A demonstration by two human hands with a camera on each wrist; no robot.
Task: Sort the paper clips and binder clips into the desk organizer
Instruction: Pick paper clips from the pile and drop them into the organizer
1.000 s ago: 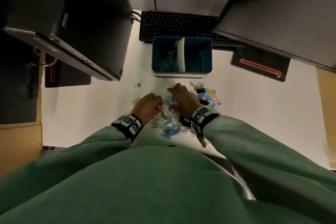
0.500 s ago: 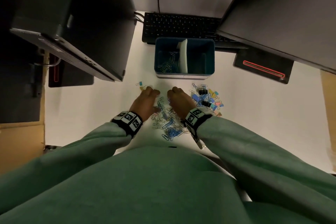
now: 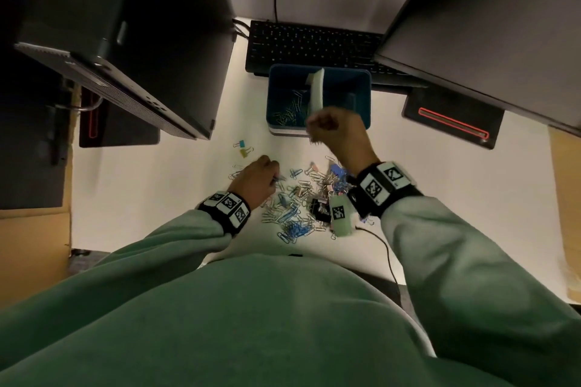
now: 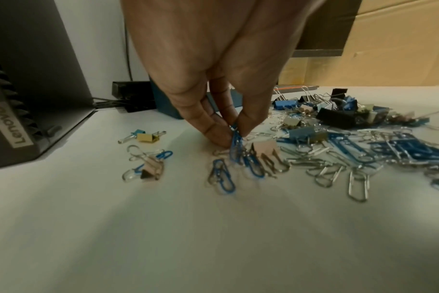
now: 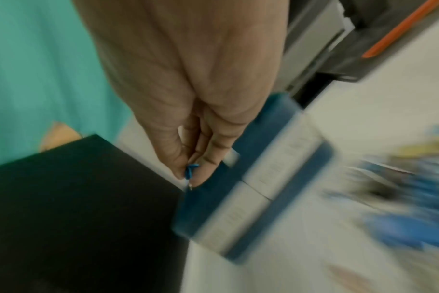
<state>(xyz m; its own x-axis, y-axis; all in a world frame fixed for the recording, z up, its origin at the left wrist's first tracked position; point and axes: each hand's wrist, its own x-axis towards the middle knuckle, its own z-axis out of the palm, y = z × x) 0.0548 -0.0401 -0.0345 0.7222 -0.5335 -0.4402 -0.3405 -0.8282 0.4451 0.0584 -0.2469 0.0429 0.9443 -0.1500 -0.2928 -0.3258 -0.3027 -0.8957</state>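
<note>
So far, only a little of the sorting is done. Your right hand (image 3: 334,132) is up by the front edge of the blue desk organizer (image 3: 361,94), and its fingers (image 5: 208,158) pinch a small blue paper clip (image 5: 189,172). The right wrist view is blurry, so you cannot tell if more than one clip is in that pinch. Your left hand (image 3: 254,181) is down on the white surface (image 3: 440,182), and its fingers (image 4: 251,123) pinch a blue paper clip (image 4: 236,142) at the left edge of the big pile (image 3: 301,204).

The organizer has a white divider (image 3: 316,93) down the middle. The left side already holds a small heap of paper clips (image 3: 290,111). The right side looks dark, and you cannot tell if anything is in it.

A lot is left, I think. The pile still has many silver and blue paper clips, with black, blue and pale binder clips (image 4: 336,117) mixed in on its right side. Two small binder clips (image 3: 243,148) lie apart on the left, near the computer tower (image 3: 141,56). No binder clip shows in the organizer yet, so that sort may not have begun.
</note>
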